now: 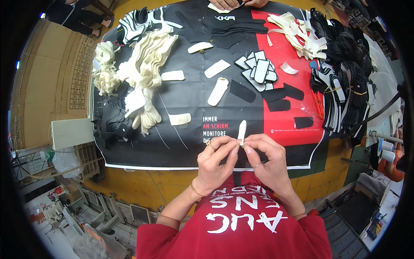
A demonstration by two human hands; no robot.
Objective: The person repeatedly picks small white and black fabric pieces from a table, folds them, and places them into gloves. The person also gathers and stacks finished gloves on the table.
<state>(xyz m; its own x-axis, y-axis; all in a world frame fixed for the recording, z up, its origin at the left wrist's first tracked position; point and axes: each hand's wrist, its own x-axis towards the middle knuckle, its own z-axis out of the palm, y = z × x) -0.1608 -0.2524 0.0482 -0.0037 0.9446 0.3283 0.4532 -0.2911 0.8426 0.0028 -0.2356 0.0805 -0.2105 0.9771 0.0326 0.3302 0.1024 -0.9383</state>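
Just above the table's near edge, my left hand (214,163) and my right hand (269,158) meet, pinching the lower end of a narrow cream fabric piece (243,128) between thumbs and fingertips. The piece points away from me, its rounded end up. Beyond it on the table lie several loose cream fabric pieces (217,91) with rounded ends. Black fabric pieces (243,91) of a similar shape lie beside them. A small pile of white patches with black edging (261,71) is farther right.
The table has a black and red printed cover (172,149). Stacked cream fabric (148,56) and black cut pieces (113,118) lie at left; bundled black and white pieces (340,86) fill the right edge. Another person's hands (224,4) rest at the far edge. A large cardboard sheet (47,77) stands left.
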